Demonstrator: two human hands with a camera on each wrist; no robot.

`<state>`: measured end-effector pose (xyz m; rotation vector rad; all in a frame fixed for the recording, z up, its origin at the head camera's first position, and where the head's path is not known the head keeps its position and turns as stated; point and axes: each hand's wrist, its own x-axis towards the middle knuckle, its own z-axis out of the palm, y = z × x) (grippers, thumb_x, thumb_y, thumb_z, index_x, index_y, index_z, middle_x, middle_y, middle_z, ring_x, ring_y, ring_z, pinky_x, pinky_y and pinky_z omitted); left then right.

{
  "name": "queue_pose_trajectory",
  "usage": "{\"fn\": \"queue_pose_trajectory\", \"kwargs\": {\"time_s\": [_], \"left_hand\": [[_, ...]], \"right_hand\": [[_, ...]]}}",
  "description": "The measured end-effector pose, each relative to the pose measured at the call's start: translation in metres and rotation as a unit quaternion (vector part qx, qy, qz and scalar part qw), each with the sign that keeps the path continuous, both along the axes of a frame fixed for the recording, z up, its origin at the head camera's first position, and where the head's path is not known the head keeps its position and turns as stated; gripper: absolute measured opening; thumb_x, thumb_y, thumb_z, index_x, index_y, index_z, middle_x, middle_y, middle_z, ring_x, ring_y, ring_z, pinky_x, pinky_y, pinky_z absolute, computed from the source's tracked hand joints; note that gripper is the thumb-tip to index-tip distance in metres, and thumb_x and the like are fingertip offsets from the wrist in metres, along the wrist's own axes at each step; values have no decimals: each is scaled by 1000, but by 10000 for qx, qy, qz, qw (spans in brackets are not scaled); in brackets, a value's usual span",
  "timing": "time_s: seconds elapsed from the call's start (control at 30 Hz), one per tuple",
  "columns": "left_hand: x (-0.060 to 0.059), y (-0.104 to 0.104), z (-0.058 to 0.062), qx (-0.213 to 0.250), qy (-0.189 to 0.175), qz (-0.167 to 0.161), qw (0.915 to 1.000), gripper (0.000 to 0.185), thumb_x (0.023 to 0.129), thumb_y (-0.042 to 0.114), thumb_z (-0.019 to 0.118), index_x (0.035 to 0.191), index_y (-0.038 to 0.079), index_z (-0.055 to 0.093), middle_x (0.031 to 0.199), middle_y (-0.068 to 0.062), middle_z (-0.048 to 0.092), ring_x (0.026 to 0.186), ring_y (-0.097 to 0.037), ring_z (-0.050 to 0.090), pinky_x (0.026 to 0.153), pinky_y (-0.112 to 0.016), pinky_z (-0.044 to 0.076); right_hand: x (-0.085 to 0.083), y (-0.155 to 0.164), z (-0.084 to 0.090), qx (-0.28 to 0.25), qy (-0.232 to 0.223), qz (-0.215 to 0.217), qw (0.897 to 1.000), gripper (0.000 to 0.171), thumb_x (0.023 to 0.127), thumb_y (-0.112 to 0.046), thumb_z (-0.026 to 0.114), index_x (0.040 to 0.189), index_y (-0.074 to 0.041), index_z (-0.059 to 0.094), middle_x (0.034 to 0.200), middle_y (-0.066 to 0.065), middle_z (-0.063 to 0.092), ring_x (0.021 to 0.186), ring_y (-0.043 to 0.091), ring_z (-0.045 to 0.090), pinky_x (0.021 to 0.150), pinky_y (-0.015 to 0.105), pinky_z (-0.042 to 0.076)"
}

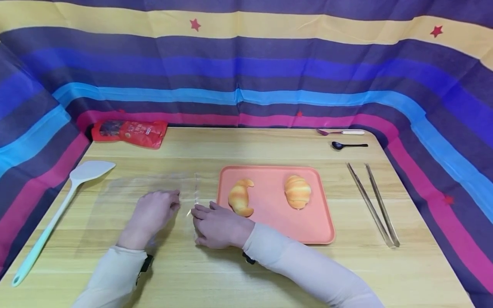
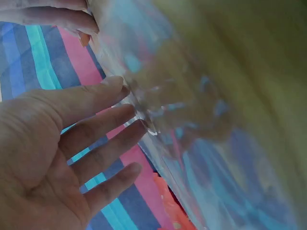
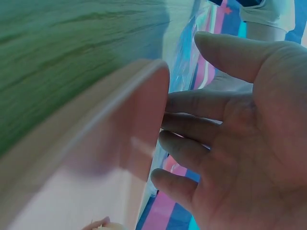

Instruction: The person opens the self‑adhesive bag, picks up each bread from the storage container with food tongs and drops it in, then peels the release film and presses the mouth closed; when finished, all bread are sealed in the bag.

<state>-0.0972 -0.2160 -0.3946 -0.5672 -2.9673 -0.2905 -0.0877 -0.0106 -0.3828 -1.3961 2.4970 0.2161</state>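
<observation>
A clear plastic bag [image 1: 115, 201] lies flat on the table, its right edge strip close to the tray. My left hand [image 1: 157, 214] is over the bag's right part. In the left wrist view, that hand's fairly straight fingertips [image 2: 136, 167] touch or nearly touch the shiny film. Across the bag's right edge, my right hand [image 1: 221, 224] rests with its fingers extended. It is beside the pink tray [image 1: 269, 226], whose rim shows close to the fingers in the right wrist view. Two croissants, a curved one [image 1: 239, 197] and a plump one [image 1: 298, 192], sit on the tray.
Metal tongs [image 1: 379, 205] lie right of the tray. Behind them are a black spoon [image 1: 348, 146] and a white-handled fork [image 1: 343, 132]. A red packet [image 1: 131, 132] is at the back left, and a long spatula [image 1: 57, 214] along the left edge. Striped cloth [image 1: 269, 64] encloses the table.
</observation>
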Motion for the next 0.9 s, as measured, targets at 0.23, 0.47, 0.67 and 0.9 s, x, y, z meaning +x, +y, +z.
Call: {"fn": "queue_pose_trajectory", "kwargs": {"time_s": [0.23,0.47,0.67,0.9], "left_hand": [[-3,-4,-5,480,-590,-100,9971,34,84,14,79,113,-1,68,123,-24,61,111,-42,57,88,-57,49],[-5,-9,-4,568,-1156,-370,9910,47,92,16,71,131,-7,57,147,-29,39,132,-47,38,103,-61,36],[-8,-3,-1,475,-621,-636,9949,18,86,6,75,103,1,76,127,-25,60,105,-45,62,87,-56,51],[-11,-10,12,539,-870,-662,9925,16,89,5,72,103,1,76,124,-24,62,108,-45,61,90,-57,49]], "right_hand": [[0,-2,0,25,-78,-45,10000,59,99,-52,49,145,-14,50,158,2,30,146,16,19,117,37,22],[1,-2,2,72,-175,-111,9998,60,99,-53,50,145,-14,50,161,5,22,148,18,11,118,35,18],[2,-3,2,121,-238,-67,9996,62,99,-52,50,146,-12,48,159,6,26,147,18,14,117,33,20],[2,-2,2,96,-71,-75,9999,58,102,-46,46,149,-12,44,160,5,23,148,19,11,117,35,19]]}}
